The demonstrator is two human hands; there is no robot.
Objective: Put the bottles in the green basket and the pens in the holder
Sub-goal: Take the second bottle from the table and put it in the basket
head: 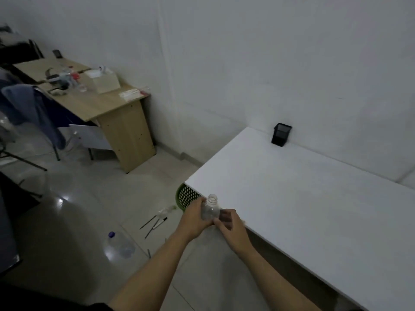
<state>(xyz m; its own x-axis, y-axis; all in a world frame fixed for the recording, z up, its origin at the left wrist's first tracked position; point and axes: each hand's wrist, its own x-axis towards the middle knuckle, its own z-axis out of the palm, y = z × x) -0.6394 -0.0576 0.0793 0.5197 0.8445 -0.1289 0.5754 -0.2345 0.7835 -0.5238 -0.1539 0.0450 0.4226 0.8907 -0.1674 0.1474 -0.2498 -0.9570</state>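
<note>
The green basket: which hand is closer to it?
Left. The left hand is right beside the green basket; the right hand is across the clear bottle they both hold.

White tabletop (303, 209) bare but for holder (281, 134) at wall, table corner overhanging green basket (187, 197)

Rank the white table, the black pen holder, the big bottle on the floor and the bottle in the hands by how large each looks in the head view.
1. White table
2. Big bottle on the floor
3. Pen holder and held bottle: too alike to rank, and the hands cover part of the bottle.
</note>
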